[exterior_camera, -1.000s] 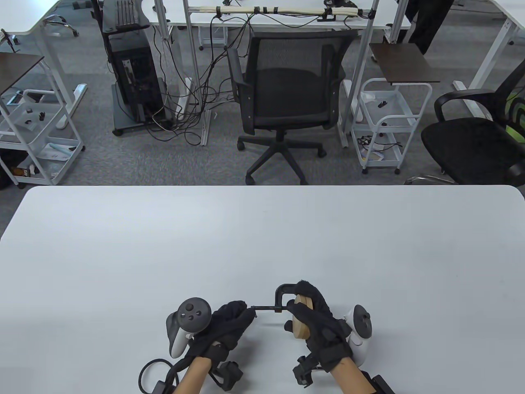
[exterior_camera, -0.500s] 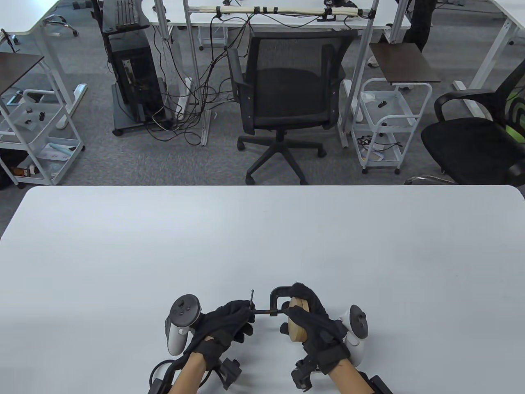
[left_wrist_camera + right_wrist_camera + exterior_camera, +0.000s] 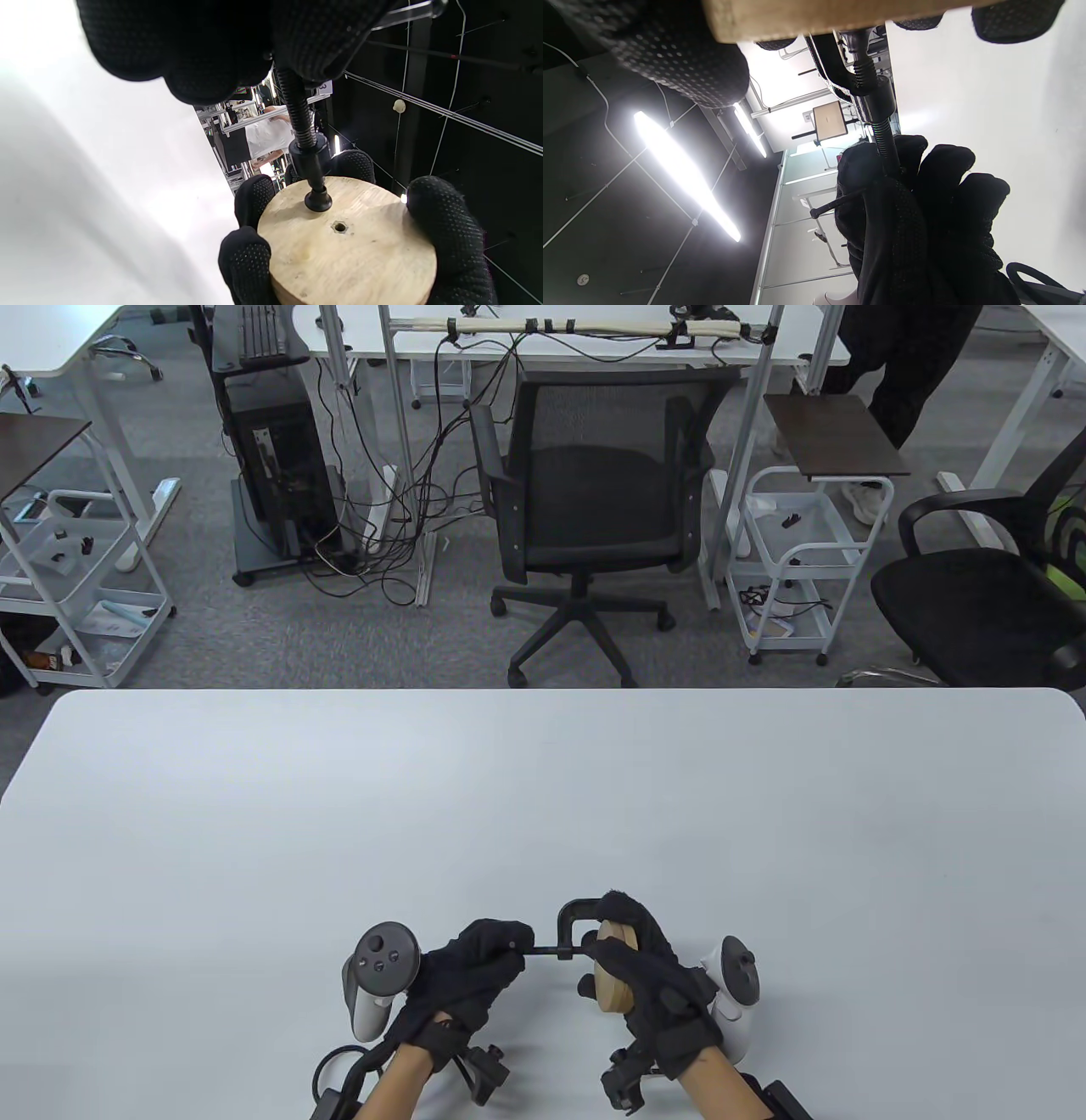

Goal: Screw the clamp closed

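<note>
Turned flat now, the clamp (image 3: pixel 567 933) handle sits apparently inside left hand (image 3: pixel 475 971)'s grip; right hand (image 3: pixel 657 976) holds wooden disc (image 3: pixel 612 980).

Premises: an office or lab workroom is indicated.
Furniture: a white table (image 3: pixel 543 780) is faced by a black mesh office chair (image 3: pixel 590 509); further white desks (image 3: pixel 594 343) are seen behind.
Equipment: a computer tower (image 3: pixel 276 466) on a wheeled stand and loose cables (image 3: pixel 399 534) are noted.
Storage: white wheeled trolleys (image 3: pixel 793 560) are placed on grey carpet (image 3: pixel 297 645).
Ceiling: strip lights (image 3: pixel 683 173) are recorded.
</note>
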The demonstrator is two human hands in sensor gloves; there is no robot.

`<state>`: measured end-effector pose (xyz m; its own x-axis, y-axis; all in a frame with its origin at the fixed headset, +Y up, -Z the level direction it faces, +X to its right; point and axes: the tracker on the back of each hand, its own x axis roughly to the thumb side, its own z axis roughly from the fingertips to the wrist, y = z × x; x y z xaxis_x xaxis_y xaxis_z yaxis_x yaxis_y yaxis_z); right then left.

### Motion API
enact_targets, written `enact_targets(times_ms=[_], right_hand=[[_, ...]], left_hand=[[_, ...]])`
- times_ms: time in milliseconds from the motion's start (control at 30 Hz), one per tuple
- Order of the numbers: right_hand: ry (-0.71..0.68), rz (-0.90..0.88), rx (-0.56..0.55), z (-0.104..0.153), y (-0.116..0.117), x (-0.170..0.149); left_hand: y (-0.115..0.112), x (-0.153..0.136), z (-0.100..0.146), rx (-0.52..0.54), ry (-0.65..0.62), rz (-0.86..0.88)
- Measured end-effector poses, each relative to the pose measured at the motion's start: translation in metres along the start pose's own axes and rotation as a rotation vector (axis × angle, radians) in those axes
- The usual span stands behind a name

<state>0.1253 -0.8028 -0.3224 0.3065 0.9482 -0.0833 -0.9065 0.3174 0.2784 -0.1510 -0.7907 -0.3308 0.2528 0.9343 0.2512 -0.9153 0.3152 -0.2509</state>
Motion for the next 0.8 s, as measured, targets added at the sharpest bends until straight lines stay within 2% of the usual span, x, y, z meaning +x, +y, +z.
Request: enact_targets(times_ms=[233, 433, 633, 800], right_hand=[[-0.005, -0.001, 0.005, 0.0, 0.0, 0.0], [-0.017, -0.01, -0.014, -0.001, -0.001, 0.001], [-0.032, 0.012, -0.026, 0.0, -0.003, 0.002], [-0.063, 0.017, -0.002, 0.001, 0.002, 0.005]], left_hand=[[0.0, -0.001, 0.0, 0.005, -0.017, -0.006], [-0.001, -0.004, -0.001, -0.028, 0.03, -0.031], [0.004, -0.005, 0.004, 0.086, 0.149, -0.145], [0.002, -0.017, 0.005, -0.066, 0.259, -0.019]])
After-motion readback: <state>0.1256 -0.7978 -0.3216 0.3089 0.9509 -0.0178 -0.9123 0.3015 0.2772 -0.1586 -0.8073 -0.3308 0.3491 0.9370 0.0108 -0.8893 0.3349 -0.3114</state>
